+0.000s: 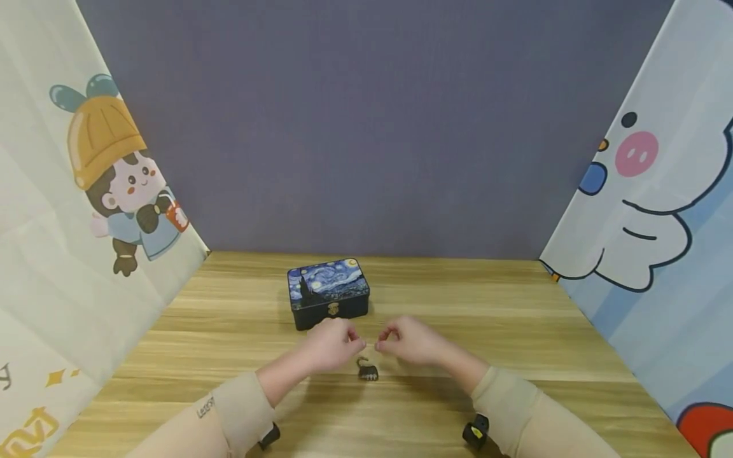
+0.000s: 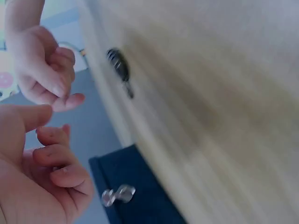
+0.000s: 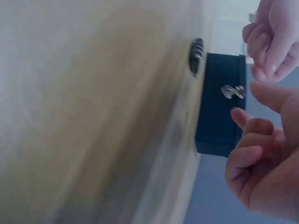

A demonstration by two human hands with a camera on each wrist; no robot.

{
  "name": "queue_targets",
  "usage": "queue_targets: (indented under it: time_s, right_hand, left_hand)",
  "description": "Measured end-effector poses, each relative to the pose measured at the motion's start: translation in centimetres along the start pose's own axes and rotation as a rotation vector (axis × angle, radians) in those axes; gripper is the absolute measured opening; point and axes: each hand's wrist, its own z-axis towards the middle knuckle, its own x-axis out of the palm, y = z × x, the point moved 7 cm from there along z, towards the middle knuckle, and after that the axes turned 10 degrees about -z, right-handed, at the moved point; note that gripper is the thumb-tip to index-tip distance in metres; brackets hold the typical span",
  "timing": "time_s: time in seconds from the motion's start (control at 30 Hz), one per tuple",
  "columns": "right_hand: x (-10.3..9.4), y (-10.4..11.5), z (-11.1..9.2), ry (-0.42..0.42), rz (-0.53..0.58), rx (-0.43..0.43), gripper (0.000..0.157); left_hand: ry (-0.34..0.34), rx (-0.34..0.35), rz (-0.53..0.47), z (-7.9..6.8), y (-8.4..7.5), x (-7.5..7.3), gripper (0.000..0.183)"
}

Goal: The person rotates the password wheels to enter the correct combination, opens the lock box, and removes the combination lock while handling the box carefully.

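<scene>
A small black combination padlock (image 1: 368, 372) lies on the wooden table, its shackle swung out. Above it, the left hand (image 1: 332, 344) and the right hand (image 1: 413, 341) hover close together with fingertips facing each other. Both have loosely curled fingers; the wrist views show a gap between thumb and index finger, and I make out nothing held. Behind the left hand stands a dark tin box (image 1: 329, 292) with a starry-night painting on its lid, which is down. Its metal clasp (image 3: 232, 91) faces the hands. The padlock (image 2: 119, 65) also shows in the left wrist view, touched by neither hand.
The wooden table (image 1: 458, 299) runs back to a grey-purple panel (image 1: 366, 127). Cartoon-printed curtains flank it, one on the left (image 1: 34, 191) and one on the right (image 1: 676, 267). Dark wrist-worn devices sit under both sleeves.
</scene>
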Motion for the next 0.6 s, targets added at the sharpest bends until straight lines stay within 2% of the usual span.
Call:
queue_targets:
  time_s: [0.1, 0.27, 0.5, 0.6]
  right_hand:
    - [-1.6, 0.2, -0.1, -0.078, -0.026, -0.026, 0.028]
    - [-4.2, -0.1, -0.3, -0.215, -0.112, -0.038, 0.054]
    - [-6.6, -1.0, -1.1, -0.354, -0.310, -0.050, 0.079]
    - [-7.3, -1.6, -1.3, -0.384, -0.362, -0.041, 0.087]
  left_hand:
    - [-0.106, 0.034, 0.050, 0.1, -0.6, -1.9, 0.017]
    - [-0.262, 0.093, 0.074, -0.4, -0.6, -4.5, 0.025]
    - [-0.406, 0.240, 0.168, -1.3, 0.2, -7.3, 0.052]
    - [-0.446, 0.262, 0.204, -1.5, 0.8, -8.5, 0.062]
